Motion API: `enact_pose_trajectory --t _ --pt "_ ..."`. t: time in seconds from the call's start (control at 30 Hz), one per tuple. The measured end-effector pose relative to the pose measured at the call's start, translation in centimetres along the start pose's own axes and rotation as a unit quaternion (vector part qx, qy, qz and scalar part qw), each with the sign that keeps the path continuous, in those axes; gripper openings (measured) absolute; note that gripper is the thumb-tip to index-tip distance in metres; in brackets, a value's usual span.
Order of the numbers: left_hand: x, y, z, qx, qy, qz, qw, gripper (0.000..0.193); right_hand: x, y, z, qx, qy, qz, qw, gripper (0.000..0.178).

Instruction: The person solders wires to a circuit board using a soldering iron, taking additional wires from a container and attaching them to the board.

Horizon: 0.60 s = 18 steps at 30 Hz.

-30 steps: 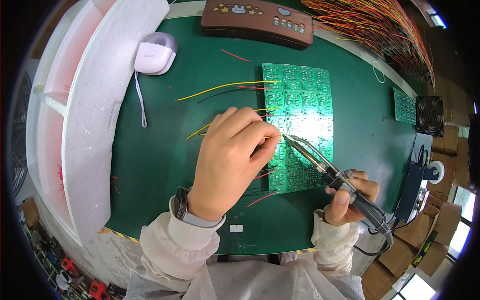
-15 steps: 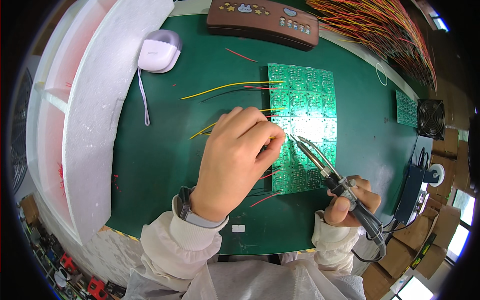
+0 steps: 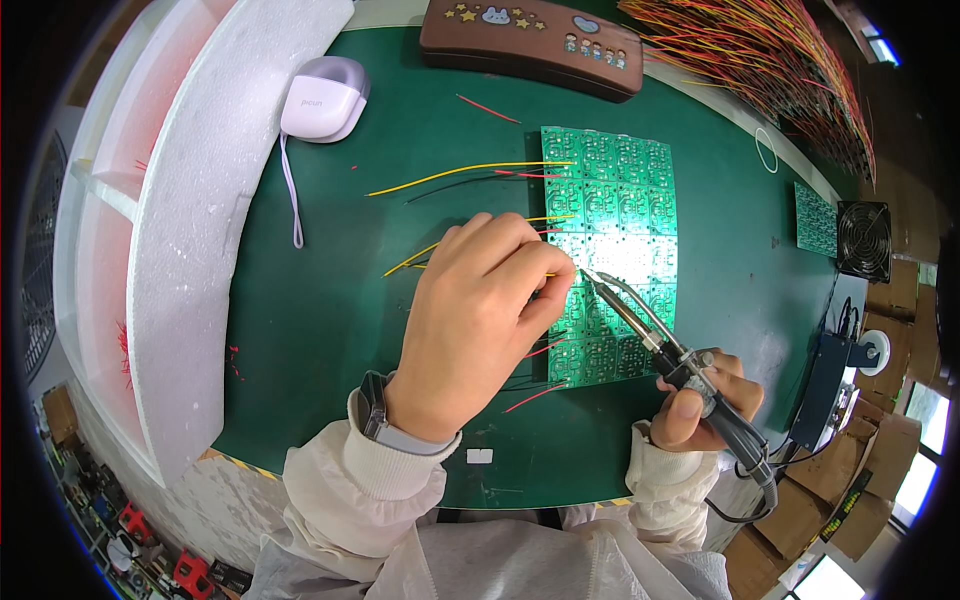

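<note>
A green panel of small circuit boards point(image 3: 625, 205) lies on the table in front of me, with yellow, red and black wires reaching off its left edge. My left hand point(image 3: 475, 310) is over that edge, thumb and forefinger pinched on a yellow wire point(image 3: 552, 275) that is mostly hidden by the hand. In my right hand point(image 3: 715, 405), at the panel's lower right, is a soldering iron point(image 3: 642, 328) with a thin feed tube along it. Its tip meets the panel right beside my left fingertips; whether it touches the wire is too small to tell.
Left stands a white foam divided tray point(image 3: 185, 260), near a lilac case point(image 3: 325, 100) with a strap. A brown pencil case point(image 3: 530, 45) and a large wire bundle point(image 3: 770, 65) lie at the back. Right are another board point(image 3: 815, 218), a fan point(image 3: 863, 240) and a dark blue device point(image 3: 822, 375).
The view has shifted slightly, moving the scene a little to the right. The iron's tip is a touch closer to my left fingertips; both hands keep their grips.
</note>
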State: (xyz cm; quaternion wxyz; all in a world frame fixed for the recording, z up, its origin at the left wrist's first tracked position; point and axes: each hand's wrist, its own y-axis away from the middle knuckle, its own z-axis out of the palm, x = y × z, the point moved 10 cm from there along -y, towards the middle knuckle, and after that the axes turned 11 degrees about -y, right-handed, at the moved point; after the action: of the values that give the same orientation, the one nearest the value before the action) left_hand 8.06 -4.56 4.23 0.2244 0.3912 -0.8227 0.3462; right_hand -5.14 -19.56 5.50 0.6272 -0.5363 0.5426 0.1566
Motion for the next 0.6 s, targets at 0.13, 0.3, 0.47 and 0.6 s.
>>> enact_pose_trajectory --t 0.13,0.3,0.47,0.6 --pt "-0.04 0.03 0.04 -0.003 -0.001 -0.002 1.0 0.016 0.28 -0.03 -0.07 0.008 -0.012 0.019 1.0 0.038" --pt "0.0 0.02 0.07 -0.002 -0.001 -0.002 1.0 0.016 0.29 0.07 -0.12 0.006 -0.021 0.01 1.0 0.038" --pt "0.0 0.02 0.04 0.002 0.006 -0.001 1.0 0.016 -0.07 -0.02 -0.16 0.006 0.004 0.008 1.0 0.038" --pt "0.13 0.0 -0.07 0.002 -0.001 0.003 1.0 0.016 -0.18 -0.19 0.25 -0.007 -0.002 0.005 1.0 0.038"
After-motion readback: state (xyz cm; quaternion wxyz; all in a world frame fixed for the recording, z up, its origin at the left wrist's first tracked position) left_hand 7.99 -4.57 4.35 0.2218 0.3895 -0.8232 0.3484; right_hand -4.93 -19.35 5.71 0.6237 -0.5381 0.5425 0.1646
